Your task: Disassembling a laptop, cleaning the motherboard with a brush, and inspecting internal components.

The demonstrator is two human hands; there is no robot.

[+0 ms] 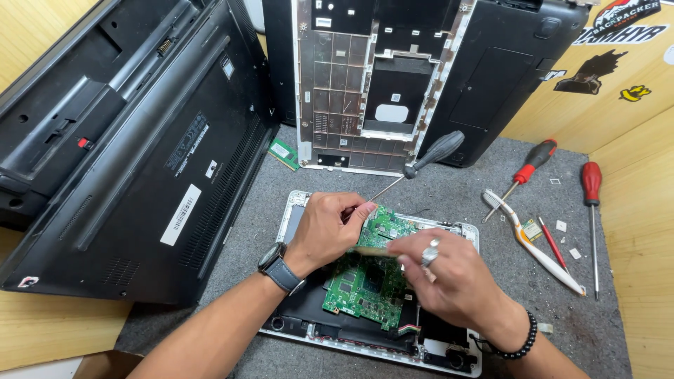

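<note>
Green circuit board (365, 284) lies inside an opened white laptop base (295, 210) on grey felt matting (449, 189). Both hands cover the board's upper middle; what sits between them is hard to make out. Left hand (330, 228), wristwatch on wrist, is curled closed on a grey-handled screwdriver (435, 151) angled up beyond the board. Right hand (449, 270), ringed and braceleted, has fingertips pinched together over the board; held item, if any, cannot be told. Behind the board, black laptop shells (140, 140) lean. Right of it lie red screwdrivers (591, 184) and a toothbrush (526, 238). Wood panelling surrounds the mat
</note>
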